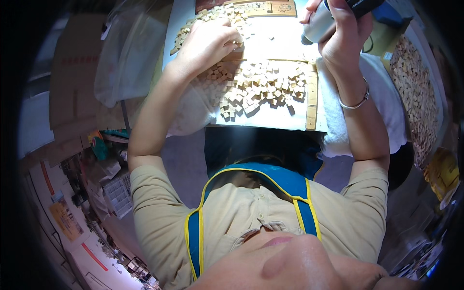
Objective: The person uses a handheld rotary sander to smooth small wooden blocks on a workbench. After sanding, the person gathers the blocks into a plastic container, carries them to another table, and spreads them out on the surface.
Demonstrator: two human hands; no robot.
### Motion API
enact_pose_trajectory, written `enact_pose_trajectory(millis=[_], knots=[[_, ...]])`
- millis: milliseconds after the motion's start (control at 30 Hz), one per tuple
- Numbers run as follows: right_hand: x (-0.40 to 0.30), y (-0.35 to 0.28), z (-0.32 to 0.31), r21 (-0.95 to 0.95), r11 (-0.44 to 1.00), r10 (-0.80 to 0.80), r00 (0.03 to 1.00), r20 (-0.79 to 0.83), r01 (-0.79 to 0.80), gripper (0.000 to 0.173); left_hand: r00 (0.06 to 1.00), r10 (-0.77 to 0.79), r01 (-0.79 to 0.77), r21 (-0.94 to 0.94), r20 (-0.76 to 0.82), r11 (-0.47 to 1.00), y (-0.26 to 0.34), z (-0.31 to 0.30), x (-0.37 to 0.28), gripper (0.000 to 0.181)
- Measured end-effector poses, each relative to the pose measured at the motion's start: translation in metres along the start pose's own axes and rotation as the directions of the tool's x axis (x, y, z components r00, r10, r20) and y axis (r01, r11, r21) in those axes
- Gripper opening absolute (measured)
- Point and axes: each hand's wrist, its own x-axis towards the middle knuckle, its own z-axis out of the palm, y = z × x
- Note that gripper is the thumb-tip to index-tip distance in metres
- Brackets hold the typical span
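Observation:
My left hand (214, 41) reaches over small pale wooden blocks (264, 85) strewn on a white work surface (268, 121). Its thumb and fingertips come together beside the far heap of blocks (181, 36); glare and the fingers hide whether a block is between them. In my right hand (340, 40) is a silver and black handheld power tool (320, 25), raised over the right side of the table. Its tip slants down towards the brightly lit surface. A single block (271, 38) lies apart between the hands.
A wooden strip (311, 101) edges the near blocks on the right. Wooden boards with holes (284, 8) lie at the far side. A white towel (380, 105) covers the right edge, beside a large tray of wooden pieces (413, 94). At left hangs a clear plastic bag (134, 54).

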Motion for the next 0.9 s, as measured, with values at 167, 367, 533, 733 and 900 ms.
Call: enact_pose_trajectory(millis=[167, 367, 533, 733, 900], knots=[[0.003, -0.001, -0.004, -0.02, 1.0, -0.013, 0.999, 0.038, 0.014, 0.019, 0.999, 0.034, -0.035, 0.027, 0.034, 0.999, 0.002, -0.002, 0.01, 0.011], [0.003, -0.002, 0.0, 0.0, 1.0, -0.009, 0.999, 0.031, 0.009, 0.014, 0.997, -0.078, 0.077, -0.316, 0.008, 0.946, 0.046, 0.006, 0.027, 0.013], [0.003, -0.002, -0.001, 0.023, 0.999, -0.028, 0.998, 0.05, 0.027, 0.013, 0.994, -0.104, 0.104, -0.296, 0.015, 0.95, 0.069, 0.028, 0.044, 0.013], [0.004, -0.004, -0.007, 0.059, 0.998, 0.028, 0.993, 0.116, -0.035, 0.013, 0.978, -0.199, 0.201, -0.57, 0.067, 0.797, 0.072, 0.038, 0.042, 0.016], [0.004, 0.003, -0.007, 0.037, 0.998, -0.063, 0.989, 0.131, 0.059, 0.012, 0.962, -0.247, 0.25, -0.723, 0.113, 0.643, 0.071, 0.049, 0.036, 0.022]])
